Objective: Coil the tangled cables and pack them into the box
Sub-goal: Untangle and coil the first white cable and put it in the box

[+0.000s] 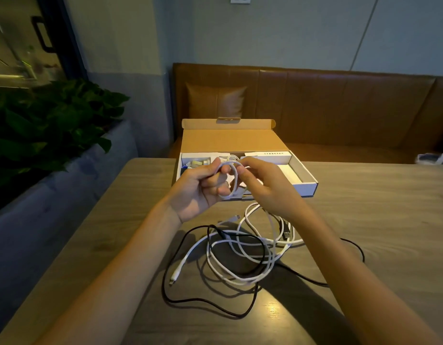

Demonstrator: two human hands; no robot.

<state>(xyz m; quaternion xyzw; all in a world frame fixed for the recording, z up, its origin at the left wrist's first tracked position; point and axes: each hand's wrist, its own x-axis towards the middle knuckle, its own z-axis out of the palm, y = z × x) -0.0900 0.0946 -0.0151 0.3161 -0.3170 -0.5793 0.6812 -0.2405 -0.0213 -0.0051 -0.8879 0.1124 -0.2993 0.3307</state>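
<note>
Left hand [200, 188] grips a small white coil [234, 180], right hand [262, 185] pinches its loop, just over the box [307, 188] front edge; its tail looks caught in the white-and-black tangle [240, 257] on the table [377, 200], so yanking could cinch knots or spring the coil.

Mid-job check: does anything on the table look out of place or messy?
Yes: white cables and a black cable lie tangled in a heap on the table, before the open box. The left hand and right hand hold one white loop.
</note>
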